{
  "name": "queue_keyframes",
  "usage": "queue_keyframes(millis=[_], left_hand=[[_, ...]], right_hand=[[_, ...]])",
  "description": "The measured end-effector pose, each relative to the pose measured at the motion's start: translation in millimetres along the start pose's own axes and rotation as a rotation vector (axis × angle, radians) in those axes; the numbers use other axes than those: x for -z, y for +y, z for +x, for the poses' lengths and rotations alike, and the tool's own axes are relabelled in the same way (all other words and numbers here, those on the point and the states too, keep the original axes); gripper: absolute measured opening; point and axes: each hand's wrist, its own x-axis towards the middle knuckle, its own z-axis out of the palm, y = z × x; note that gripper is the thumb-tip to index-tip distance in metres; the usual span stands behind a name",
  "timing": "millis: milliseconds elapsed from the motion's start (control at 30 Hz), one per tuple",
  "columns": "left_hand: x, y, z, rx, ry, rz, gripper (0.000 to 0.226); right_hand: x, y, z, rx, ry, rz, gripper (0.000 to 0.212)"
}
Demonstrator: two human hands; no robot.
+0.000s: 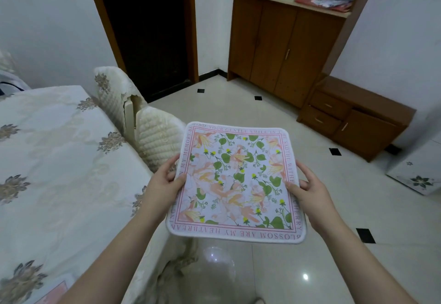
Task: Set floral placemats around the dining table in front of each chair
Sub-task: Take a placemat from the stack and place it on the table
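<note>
A square floral placemat [236, 179] with a pink lettered border is held flat in the air over the floor, to the right of the dining table [55, 160]. My left hand [164, 184] grips its left edge, thumb on top. My right hand [307, 189] grips its right edge the same way. Two chairs with cream quilted covers, the nearer chair [155, 141] and the farther chair [112, 93], stand pushed in at the table's right side. The corner of another pink placemat [56, 294] lies on the tablecloth at the bottom left.
A dark open doorway [148, 31] lies straight ahead. A wooden cabinet [284, 45] and a low wooden drawer unit [353, 115] stand along the right wall. A white floral-marked box [415, 170] is at the far right. Glossy tiled floor [262, 268] stretches between.
</note>
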Motion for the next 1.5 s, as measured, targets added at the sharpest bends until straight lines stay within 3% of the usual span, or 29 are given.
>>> queue_keyframes(millis=[400, 700, 1200, 1500], left_hand=[[-65.6, 22.8, 110.7, 0.043, 0.047, 0.055, 0.054], [-103.6, 51.0, 168.8, 0.048, 0.173, 0.002, 0.049], [-44.0, 30.8, 281.5, 0.100, 0.376, -0.118, 0.052], [5.8, 39.1, 346.9, 0.118, 0.415, -0.166, 0.054]], right_hand=[[32.8, -8.7, 156.6, -0.023, -0.106, 0.056, 0.064], [40.4, -38.9, 262.4, -0.042, -0.256, 0.029, 0.063], [-71.1, -77.5, 401.2, 0.004, -0.408, -0.116, 0.062], [-144.2, -111.1, 461.8, -0.014, -0.481, -0.123, 0.064]])
